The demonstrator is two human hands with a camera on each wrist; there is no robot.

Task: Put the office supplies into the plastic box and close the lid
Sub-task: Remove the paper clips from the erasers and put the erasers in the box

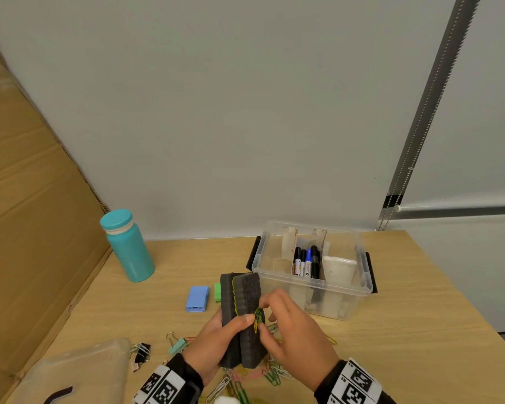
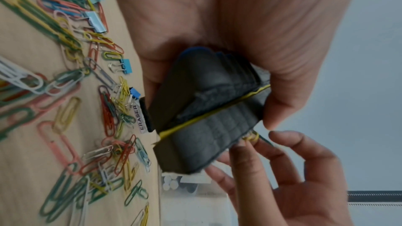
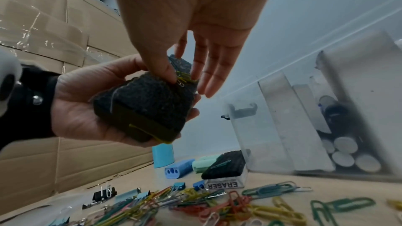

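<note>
My left hand (image 1: 225,333) grips two dark grey foam erasers (image 1: 239,316) held together upright above the table. A yellow line runs between them. A small bunch of yellow and green paper clips (image 1: 257,317) clings to the felt face of the right eraser (image 3: 147,102). My right hand (image 1: 267,314) pinches those paper clips (image 3: 183,78) between thumb and forefinger, its other fingers straight. The clear plastic box (image 1: 280,298) stands open just behind, with markers (image 1: 306,262) upright inside. A third eraser (image 3: 224,167) labelled ERASER lies on the table.
Many coloured paper clips (image 3: 217,209) and several binder clips (image 1: 177,345) are strewn under my hands. A blue sharpener (image 1: 197,298) and a green one (image 1: 217,291) lie left of the erasers. The clear lid (image 1: 79,371) lies front left, a teal bottle (image 1: 127,246) and cardboard (image 1: 27,199) behind.
</note>
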